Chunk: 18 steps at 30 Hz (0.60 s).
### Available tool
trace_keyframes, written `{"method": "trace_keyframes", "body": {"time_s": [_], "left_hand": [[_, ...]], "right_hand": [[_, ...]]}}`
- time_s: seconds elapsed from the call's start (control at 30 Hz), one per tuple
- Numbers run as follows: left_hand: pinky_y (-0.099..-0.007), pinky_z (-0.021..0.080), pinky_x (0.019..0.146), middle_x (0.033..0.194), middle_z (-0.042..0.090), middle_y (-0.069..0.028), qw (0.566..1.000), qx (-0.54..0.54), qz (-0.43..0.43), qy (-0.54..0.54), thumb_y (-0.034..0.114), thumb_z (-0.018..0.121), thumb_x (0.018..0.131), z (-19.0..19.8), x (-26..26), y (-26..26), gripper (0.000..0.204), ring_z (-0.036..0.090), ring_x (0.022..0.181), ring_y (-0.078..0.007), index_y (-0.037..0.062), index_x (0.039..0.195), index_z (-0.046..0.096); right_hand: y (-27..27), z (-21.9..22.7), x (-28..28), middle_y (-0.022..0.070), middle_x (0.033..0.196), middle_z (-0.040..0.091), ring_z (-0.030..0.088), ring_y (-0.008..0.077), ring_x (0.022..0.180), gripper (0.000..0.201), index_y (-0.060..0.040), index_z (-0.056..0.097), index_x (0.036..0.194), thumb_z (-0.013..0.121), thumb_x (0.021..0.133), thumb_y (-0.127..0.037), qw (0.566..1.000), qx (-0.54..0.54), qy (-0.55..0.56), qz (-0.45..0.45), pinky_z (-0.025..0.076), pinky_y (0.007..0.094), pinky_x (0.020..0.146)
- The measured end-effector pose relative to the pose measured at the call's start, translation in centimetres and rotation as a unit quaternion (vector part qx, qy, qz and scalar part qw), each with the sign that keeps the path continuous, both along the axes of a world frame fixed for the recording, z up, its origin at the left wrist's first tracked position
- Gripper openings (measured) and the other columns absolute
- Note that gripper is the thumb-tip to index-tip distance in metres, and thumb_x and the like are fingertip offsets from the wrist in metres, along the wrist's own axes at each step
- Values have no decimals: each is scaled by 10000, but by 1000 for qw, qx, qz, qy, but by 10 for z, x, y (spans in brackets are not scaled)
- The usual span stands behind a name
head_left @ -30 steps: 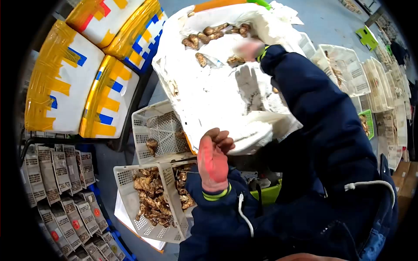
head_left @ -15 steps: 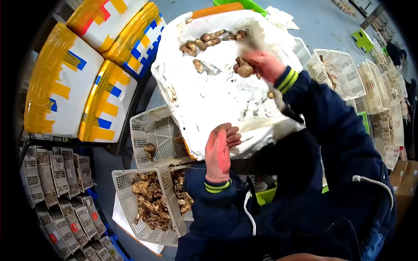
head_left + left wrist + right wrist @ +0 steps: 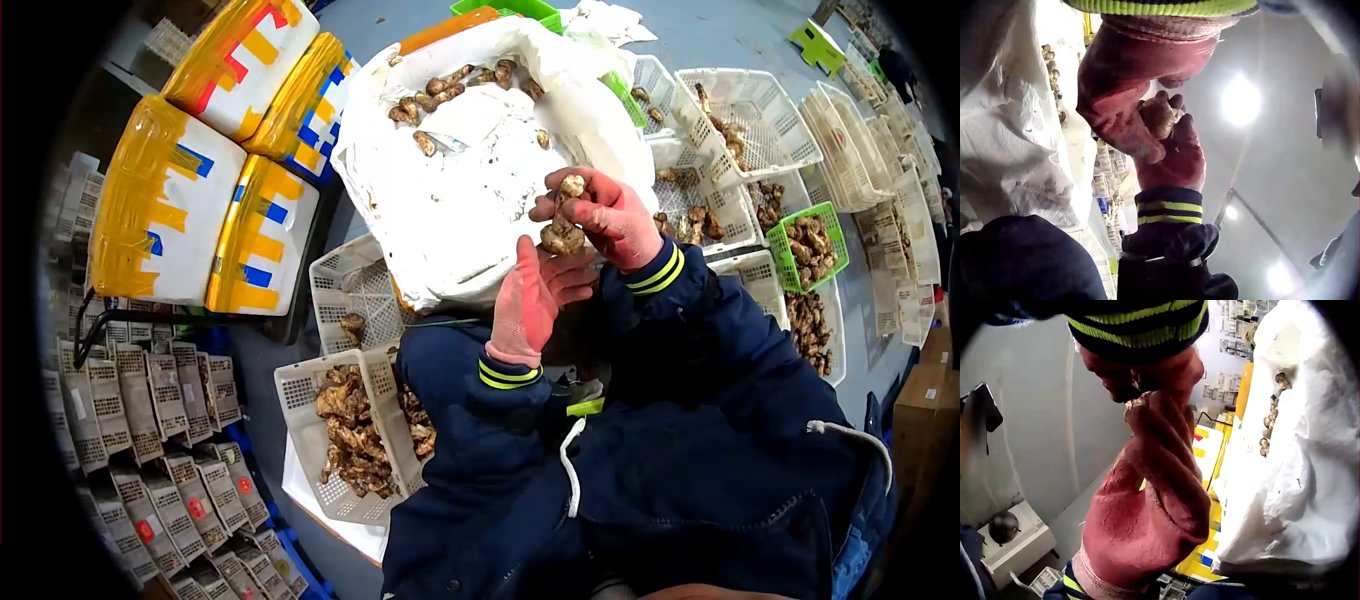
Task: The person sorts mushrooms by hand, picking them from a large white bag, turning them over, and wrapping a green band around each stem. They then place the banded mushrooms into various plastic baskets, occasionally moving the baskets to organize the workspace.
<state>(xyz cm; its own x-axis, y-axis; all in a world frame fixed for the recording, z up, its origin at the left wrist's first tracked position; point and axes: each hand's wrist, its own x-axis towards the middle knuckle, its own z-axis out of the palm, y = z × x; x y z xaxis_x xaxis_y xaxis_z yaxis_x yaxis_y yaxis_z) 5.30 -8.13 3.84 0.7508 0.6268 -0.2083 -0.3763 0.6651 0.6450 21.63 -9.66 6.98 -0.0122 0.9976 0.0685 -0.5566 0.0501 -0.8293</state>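
Observation:
In the head view my right hand (image 3: 615, 225), in a pink-red coated glove, pinches a brown, knobbly mushroom (image 3: 562, 232) between thumb and fingers, over the near right edge of the white-lined box (image 3: 440, 240). Just below it my left hand (image 3: 530, 305), gloved alike, has its thumb raised apart and its fingers bent loosely under the mushroom's lower end. Both wrist views show the hands meeting around the mushroom (image 3: 1159, 117), partly hidden by fingers. More mushrooms (image 3: 432, 96) lie along the box's far side, with a lone mushroom (image 3: 425, 143) nearer the middle.
White perforated crates stand left of me, one crate (image 3: 300, 400) heaped with mushrooms. More crates (image 3: 780, 150) and a green basket (image 3: 808, 215) of mushrooms spread out on the right. Taped foam boxes (image 3: 165, 200) are stacked at the far left.
My right hand has picked a mushroom from the box and brought it back toward me. The left hand has moved right and up to meet it. The head view has shifted toward the right.

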Motion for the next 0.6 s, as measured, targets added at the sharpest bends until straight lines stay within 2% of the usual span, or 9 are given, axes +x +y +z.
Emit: {"method": "trace_keyframes", "body": {"time_s": [0.17,0.2,0.27,0.33,0.37,0.43,0.47,0.57,0.6], "left_hand": [[-343,469,773,1053,601,-130,999,-15,39,12,385,474,928,-6,6,-2,434,589,921,-232,37,1187,483],[-343,469,773,1053,601,-130,999,-16,37,14,385,474,928,-5,9,-5,434,589,921,-232,37,1187,483],[-343,472,783,1076,591,-146,997,5,1,72,361,484,928,-3,16,-8,441,587,932,-228,24,1212,468],[-348,483,819,1098,574,-185,999,7,-16,49,313,481,933,-13,8,-2,467,588,960,-244,-35,1240,428],[-349,489,815,1097,575,-185,1000,2,-2,25,302,477,935,-19,2,3,463,592,956,-245,-47,1235,425],[-350,494,811,1096,575,-185,1000,1,24,0,291,473,936,-22,-11,14,458,596,952,-246,-58,1229,423],[-350,498,807,1096,575,-185,999,10,45,6,286,473,936,-21,-15,19,455,598,947,-246,-62,1225,424],[-349,500,805,1096,574,-183,997,6,75,15,285,473,935,-30,-24,29,449,600,944,-244,-62,1217,428],[-346,500,806,1095,574,-180,997,3,77,15,288,473,935,-33,-26,32,447,600,947,-244,-59,1214,432]], "right_hand": [[-14,-3,3,108,1159,556,521,168,1072,643,-28,325,1354,640,810,-164,998,36,-34,40,413,303,909],[-18,-6,7,103,1146,566,533,168,1055,551,-22,391,1310,574,790,-31,997,53,-43,32,426,296,903],[-24,-5,25,99,1073,602,561,174,1003,493,-2,442,1265,561,787,-17,996,7,-86,-27,438,295,881],[-28,-9,76,95,1019,622,582,177,956,426,14,489,1212,560,794,-29,980,-14,-121,-155,451,294,852],[-30,-29,109,101,1035,619,588,174,946,398,17,498,1202,547,811,-40,958,-6,-139,-250,465,295,820],[-39,-78,180,91,1013,621,592,169,918,383,13,509,1191,553,813,-29,924,-63,-161,-340,477,283,782],[-46,-133,225,86,1048,606,589,176,951,341,7,507,1173,530,833,-6,922,-84,-115,-361,482,277,804],[-73,-307,364,96,984,632,619,198,872,347,4,536,1157,547,811,-2,846,-175,-140,-484,522,318,728],[-67,-286,355,102,997,627,619,197,877,349,-5,547,1155,554,807,-15,806,-268,-185,-494,529,315,715]]}}
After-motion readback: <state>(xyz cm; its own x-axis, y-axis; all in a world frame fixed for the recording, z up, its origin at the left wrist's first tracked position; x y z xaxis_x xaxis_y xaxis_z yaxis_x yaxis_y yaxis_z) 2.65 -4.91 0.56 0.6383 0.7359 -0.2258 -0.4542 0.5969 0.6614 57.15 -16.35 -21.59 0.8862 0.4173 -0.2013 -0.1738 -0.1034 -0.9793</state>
